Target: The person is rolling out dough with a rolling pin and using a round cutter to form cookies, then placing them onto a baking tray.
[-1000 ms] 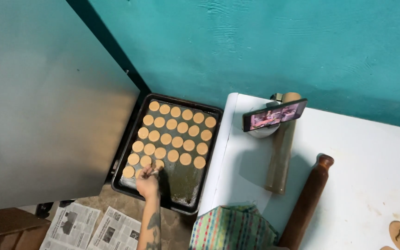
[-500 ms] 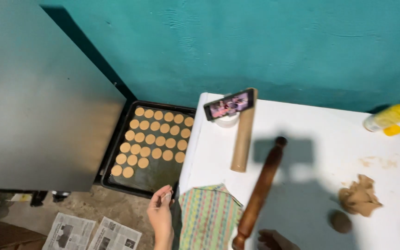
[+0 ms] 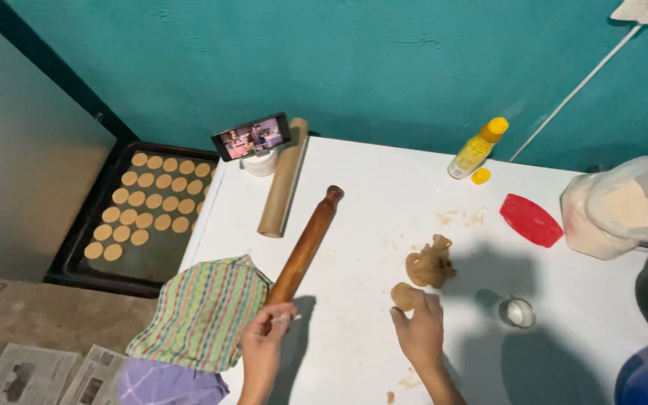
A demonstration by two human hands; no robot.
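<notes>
My left hand [image 3: 266, 334] is curled by the lower end of a wooden rolling pin [image 3: 307, 244], pinching a small pale thing between its fingers. The pin lies diagonally on the white table [image 3: 384, 187]. My right hand [image 3: 419, 330] reaches forward, its fingertips closing on a small dough ball [image 3: 402, 295]. A larger ragged lump of dough [image 3: 430, 262] lies just beyond the ball. Left of the table and lower down, a black baking tray [image 3: 84, 259] holds several round dough discs [image 3: 148, 206].
A striped cloth [image 3: 204, 311] hangs over the table's near left corner. A cardboard tube [image 3: 283, 180], a phone [image 3: 251, 137] propped on a white cup, a yellow bottle [image 3: 478, 148], a red lid [image 3: 531, 220], a round metal cutter [image 3: 519, 313] and a flour bag [image 3: 624, 206] stand around. Newspapers [image 3: 31, 375] cover the floor.
My view has swung right from the tray to the table. My left hand left the tray and came up beside the rolling pin. My right hand has come into view on the dough ball.
</notes>
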